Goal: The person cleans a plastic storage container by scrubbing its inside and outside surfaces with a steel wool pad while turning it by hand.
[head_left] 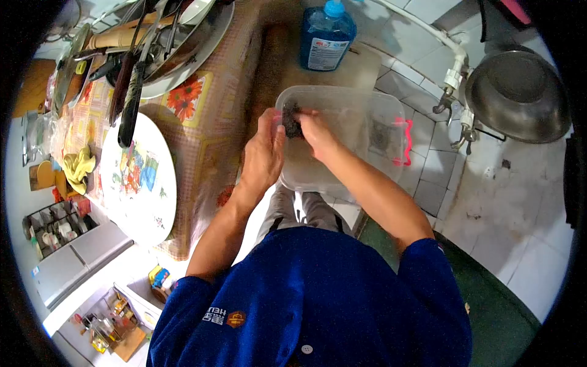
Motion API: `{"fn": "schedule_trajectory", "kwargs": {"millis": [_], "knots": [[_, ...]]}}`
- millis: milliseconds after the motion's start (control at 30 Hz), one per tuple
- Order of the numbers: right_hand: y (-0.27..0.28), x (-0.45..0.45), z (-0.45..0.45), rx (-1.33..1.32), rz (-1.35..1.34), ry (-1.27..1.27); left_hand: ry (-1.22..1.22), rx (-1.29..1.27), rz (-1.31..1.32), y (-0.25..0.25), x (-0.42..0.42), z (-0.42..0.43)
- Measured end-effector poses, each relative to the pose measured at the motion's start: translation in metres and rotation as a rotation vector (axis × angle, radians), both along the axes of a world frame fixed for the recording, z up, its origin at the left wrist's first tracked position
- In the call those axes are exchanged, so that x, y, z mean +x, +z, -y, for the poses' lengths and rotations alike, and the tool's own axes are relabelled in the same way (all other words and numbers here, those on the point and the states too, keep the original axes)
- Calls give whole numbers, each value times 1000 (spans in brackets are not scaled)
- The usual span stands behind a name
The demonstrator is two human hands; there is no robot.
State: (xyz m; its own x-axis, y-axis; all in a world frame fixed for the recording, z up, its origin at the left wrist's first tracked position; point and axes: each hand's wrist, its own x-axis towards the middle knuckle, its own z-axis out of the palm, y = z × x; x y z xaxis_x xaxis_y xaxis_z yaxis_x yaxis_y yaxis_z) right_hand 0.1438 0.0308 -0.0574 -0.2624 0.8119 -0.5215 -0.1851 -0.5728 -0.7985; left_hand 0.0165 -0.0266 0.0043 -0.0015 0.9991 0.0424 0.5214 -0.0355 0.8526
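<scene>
A clear plastic storage box [342, 92] with pink handles sits open in front of my body. My left hand [266, 153] is closed on its left side, around the wall by the pink handle. Inside the box, my right hand [315, 131] grips a dark steel wool scrubber [291, 119] and presses it against the left inner wall. The fingertips of the right hand are partly hidden by the scrubber. Just behind the box stands a pump bottle of blue liquid [327, 49].
To the left, a table with a checked tablecloth [211, 134] holds a large patterned plate [137, 196], cooking utensils [131, 92] and a yellow cloth [78, 168]. At right are wall taps [445, 104] and a hanging wok [516, 101]. A fridge [73, 263] stands lower left.
</scene>
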Motion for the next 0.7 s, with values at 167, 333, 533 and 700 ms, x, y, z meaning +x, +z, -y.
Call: {"fn": "schedule_trajectory", "kwargs": {"millis": [167, 333, 533, 700], "knots": [[17, -1, 13, 79, 221, 32, 13, 39, 19, -11, -1, 9], [20, 16, -4, -70, 71, 236, 39, -92, 81, -8, 1, 16], [16, -6, 15, -133, 390, 152, 53, -185, 93, -9, 0, 18], [7, 8, 10, -56, -7, 173, 43, -84, 159, -2, 5, 28]]}}
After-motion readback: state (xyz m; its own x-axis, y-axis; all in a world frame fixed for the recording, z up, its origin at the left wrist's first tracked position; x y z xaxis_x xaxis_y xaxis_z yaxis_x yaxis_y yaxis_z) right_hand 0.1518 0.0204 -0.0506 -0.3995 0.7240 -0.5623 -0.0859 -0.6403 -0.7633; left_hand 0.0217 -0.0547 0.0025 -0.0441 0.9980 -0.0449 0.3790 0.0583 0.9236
